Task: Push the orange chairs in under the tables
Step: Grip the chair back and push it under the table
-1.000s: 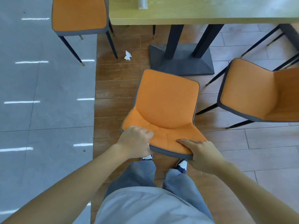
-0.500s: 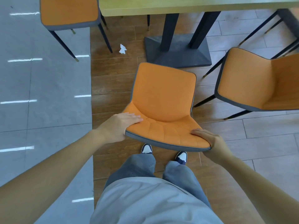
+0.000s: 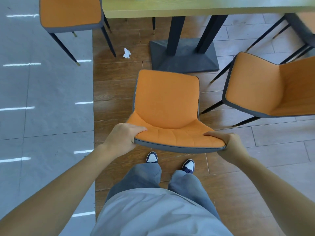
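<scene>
An orange chair with grey edging stands in front of me, its seat facing the light wooden table. My left hand grips the left end of the chair's backrest top. At the right end of the same backrest edge, my right hand holds on. The seat's front edge is just short of the table's dark pedestal base. The chair's legs are hidden under the seat.
A second orange chair stands to the right, angled away from the table. A third orange chair sits at the upper left on grey tile. A crumpled white paper lies on the wood floor.
Both hands have slid outward from the middle of the backrest to its two ends. The chair has turned to face the table more squarely and sits a little farther from me.
</scene>
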